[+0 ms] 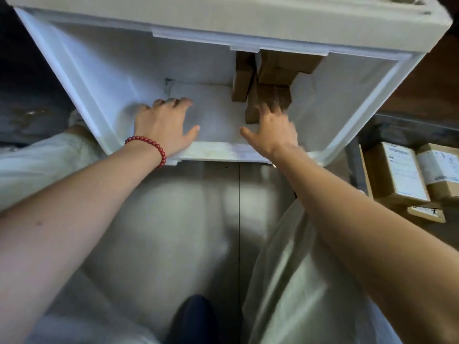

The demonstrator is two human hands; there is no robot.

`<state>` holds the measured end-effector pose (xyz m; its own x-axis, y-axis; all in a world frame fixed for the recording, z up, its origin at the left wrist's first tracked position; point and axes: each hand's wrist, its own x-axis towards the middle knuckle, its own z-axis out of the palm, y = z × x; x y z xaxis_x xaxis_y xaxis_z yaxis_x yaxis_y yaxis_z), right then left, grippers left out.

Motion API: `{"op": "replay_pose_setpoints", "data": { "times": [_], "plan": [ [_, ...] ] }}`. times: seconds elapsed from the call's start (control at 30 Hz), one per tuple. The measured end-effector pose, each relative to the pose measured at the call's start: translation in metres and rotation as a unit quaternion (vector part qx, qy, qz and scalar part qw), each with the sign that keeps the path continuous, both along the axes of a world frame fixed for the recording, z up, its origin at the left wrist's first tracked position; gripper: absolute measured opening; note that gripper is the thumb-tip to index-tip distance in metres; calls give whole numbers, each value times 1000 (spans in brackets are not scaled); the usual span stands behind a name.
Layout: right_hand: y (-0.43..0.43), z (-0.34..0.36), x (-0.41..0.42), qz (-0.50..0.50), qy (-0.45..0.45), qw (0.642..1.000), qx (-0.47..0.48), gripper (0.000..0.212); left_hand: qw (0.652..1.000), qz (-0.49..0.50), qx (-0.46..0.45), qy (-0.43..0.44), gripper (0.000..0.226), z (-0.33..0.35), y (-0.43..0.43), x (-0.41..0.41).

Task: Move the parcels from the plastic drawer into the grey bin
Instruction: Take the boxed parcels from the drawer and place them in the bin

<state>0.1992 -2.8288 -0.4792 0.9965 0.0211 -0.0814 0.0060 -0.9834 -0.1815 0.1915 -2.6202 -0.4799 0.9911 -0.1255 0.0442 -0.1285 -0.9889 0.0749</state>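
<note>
The white plastic drawer is pulled out in front of me. Inside at the back right stand brown cardboard parcels, one narrow and leaning. A flat white parcel lies on the drawer floor. My left hand, with a red bead bracelet at the wrist, reaches in with fingers spread and rests on the white parcel's left end. My right hand reaches in with fingers stretched toward the lowest brown parcel, fingertips at it. The grey bin sits at the right and holds boxed parcels.
The drawer unit's white top overhangs the drawer's back. Grey floor lies below me, between my pale trouser legs. A dark shoe shows at the bottom. Dark floor lies to the left of the drawer.
</note>
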Motion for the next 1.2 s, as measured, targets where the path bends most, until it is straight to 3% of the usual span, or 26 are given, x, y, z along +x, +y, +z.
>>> {"op": "replay_pose_setpoints", "data": {
  "times": [0.5,0.8,0.9,1.2],
  "plan": [
    [32,-47,118,42,-39,997,-57,82,994,94,-47,37,56,-44,11,77],
    [42,-73,166,5,-16,998,-61,100,998,37,-56,14,57,-66,-2,101],
    [45,-76,172,-8,-28,996,-80,93,998,34,-59,7,55,-68,-1,102],
    [52,-83,180,-84,-90,992,8,63,998,32,-44,9,55,-62,9,98]
  ]
}}
